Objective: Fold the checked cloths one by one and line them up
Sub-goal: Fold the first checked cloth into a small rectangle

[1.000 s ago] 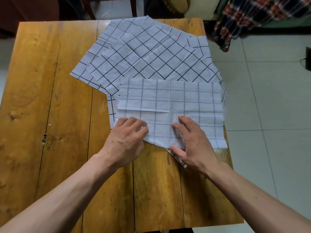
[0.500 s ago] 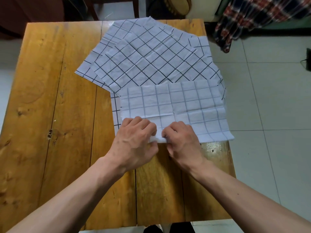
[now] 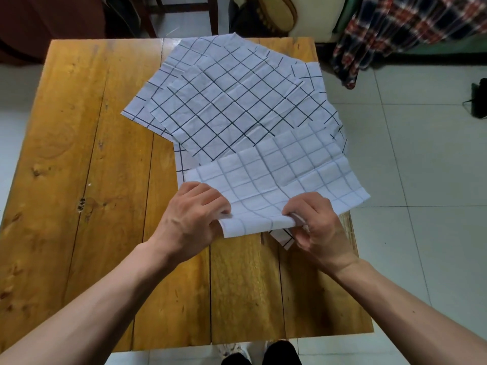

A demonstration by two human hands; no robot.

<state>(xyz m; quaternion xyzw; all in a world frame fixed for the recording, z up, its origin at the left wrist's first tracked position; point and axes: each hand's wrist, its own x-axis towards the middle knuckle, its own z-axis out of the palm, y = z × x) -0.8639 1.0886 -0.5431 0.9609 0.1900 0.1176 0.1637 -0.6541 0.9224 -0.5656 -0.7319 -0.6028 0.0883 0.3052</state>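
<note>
Here the folded checked cloth [image 3: 287,177] lies at the near right part of the wooden table [image 3: 79,154], pale side up with its grid showing faintly. Its near edge is lifted off the wood and curls slightly between the two hands; its far right corner hangs past the table's right edge. The far part of it rests on the spread cloths.

Left hand [image 3: 193,219]: fingers curled, pinching the near left corner of the folded cloth, knuckles up. Right hand [image 3: 316,227]: fingers curled round the near edge further right, thumb on the underside, gripping the same cloth. Both forearms are bare and reach in from the near side.

Behind it, the pile of unfolded checked cloths [image 3: 237,101] lies flat and overlapping, fanned at differing angles, dark grid lines facing up, covering the far right portion of the table. How many are in the pile, I cannot tell. A corner of one sticks out below the folded cloth near the right hand.

Beyond the table: a plaid blanket [image 3: 400,30] drapes down at the far right over the tiled floor [image 3: 421,233]. A dark chair [image 3: 184,11] stands at the far side. A small black object [image 3: 478,98] sits on the floor at the right.
</note>
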